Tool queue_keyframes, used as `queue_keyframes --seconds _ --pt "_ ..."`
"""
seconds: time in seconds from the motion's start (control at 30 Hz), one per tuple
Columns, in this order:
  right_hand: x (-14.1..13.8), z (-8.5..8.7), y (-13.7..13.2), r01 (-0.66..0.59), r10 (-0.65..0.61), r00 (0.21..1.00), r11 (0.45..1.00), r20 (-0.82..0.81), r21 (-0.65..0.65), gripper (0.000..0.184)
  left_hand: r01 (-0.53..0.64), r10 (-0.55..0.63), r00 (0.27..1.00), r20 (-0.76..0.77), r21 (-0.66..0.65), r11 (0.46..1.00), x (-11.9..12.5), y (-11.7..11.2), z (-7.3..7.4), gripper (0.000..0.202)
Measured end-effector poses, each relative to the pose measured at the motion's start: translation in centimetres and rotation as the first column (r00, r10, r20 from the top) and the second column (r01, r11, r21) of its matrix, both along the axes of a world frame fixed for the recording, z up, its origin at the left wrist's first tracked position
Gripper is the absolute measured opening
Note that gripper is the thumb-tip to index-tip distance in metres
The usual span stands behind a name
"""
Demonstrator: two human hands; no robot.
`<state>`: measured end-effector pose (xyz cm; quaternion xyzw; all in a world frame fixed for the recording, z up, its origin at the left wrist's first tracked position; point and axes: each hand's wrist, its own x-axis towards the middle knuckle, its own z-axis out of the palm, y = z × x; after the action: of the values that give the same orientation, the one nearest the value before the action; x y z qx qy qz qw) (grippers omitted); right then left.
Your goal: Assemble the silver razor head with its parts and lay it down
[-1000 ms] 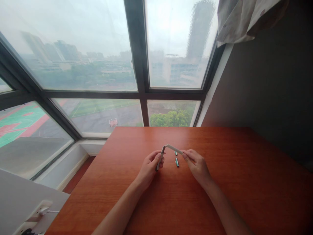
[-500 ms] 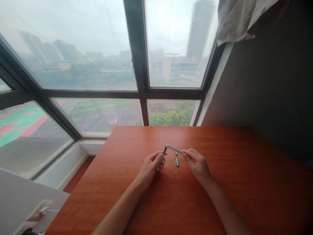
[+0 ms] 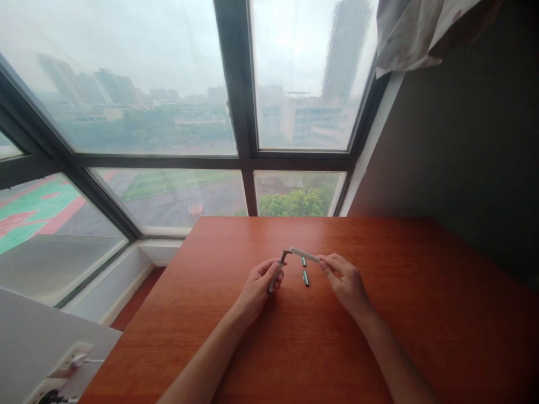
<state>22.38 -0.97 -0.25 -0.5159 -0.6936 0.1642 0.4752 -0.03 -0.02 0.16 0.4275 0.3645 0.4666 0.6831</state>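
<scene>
In the head view my left hand (image 3: 263,280) is closed around a grey-and-white razor handle (image 3: 275,276), which tilts upward and has a dark bent neck (image 3: 285,255) at its top. My right hand (image 3: 343,278) pinches the near end of a slim, whitish, stick-shaped piece (image 3: 305,254). The piece's far end lies close to the neck's tip; whether they touch I cannot tell. Between my hands, two small green-and-black bars that look like razor cartridges rest on the table: the nearer cartridge (image 3: 305,278) and the farther cartridge (image 3: 304,261), the latter just below the whitish piece.
The reddish-brown wooden table (image 3: 269,359) reaches to the window frame (image 3: 248,163). A dark wall (image 3: 463,146) stands at the right, with pale cloth (image 3: 408,39) hanging above. At lower left is a wall socket (image 3: 69,362) with a plugged-in cable.
My right hand has shifted slightly to the right with the whitish piece, exposing more of the dark neck and the farther cartridge. My left hand is nearly still.
</scene>
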Motion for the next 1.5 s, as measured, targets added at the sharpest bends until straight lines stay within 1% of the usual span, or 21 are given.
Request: queue_keyframes --seconds 0.13,0.3,0.63,0.87,1.0,1.5 --pt "-0.08 0.22 -0.12 -0.007 0.007 1.000 1.000 -0.017 -0.003 0.022 0.009 -0.009 1.000 -0.010 0.004 1.000 0.01 0.01 -0.02 0.038" --pt "-0.14 0.28 -0.18 -0.012 0.012 1.000 1.000 0.005 -0.014 0.024 0.019 -0.019 1.000 -0.024 0.023 1.000 -0.02 0.02 -0.01 0.037" --pt "0.11 -0.08 -0.09 0.013 -0.013 1.000 1.000 0.018 -0.014 0.022 -0.002 0.003 0.999 -0.049 0.029 1.000 -0.10 0.17 -0.16 0.037" --pt "-0.10 0.09 -0.15 -0.006 0.006 1.000 1.000 -0.012 -0.006 0.023 -0.015 0.016 0.998 -0.057 0.025 1.000 -0.09 0.18 -0.06 0.040" --pt "-0.11 0.06 -0.15 -0.020 0.020 1.000 1.000 0.003 -0.017 0.024 -0.002 0.003 0.999 -0.049 0.024 1.000 -0.07 0.18 -0.03 0.040" --pt "0.13 0.24 -0.11 -0.010 0.011 1.000 1.000 0.022 -0.023 0.026 -0.028 0.030 0.997 -0.070 0.024 0.999 -0.03 0.19 0.05 0.043"
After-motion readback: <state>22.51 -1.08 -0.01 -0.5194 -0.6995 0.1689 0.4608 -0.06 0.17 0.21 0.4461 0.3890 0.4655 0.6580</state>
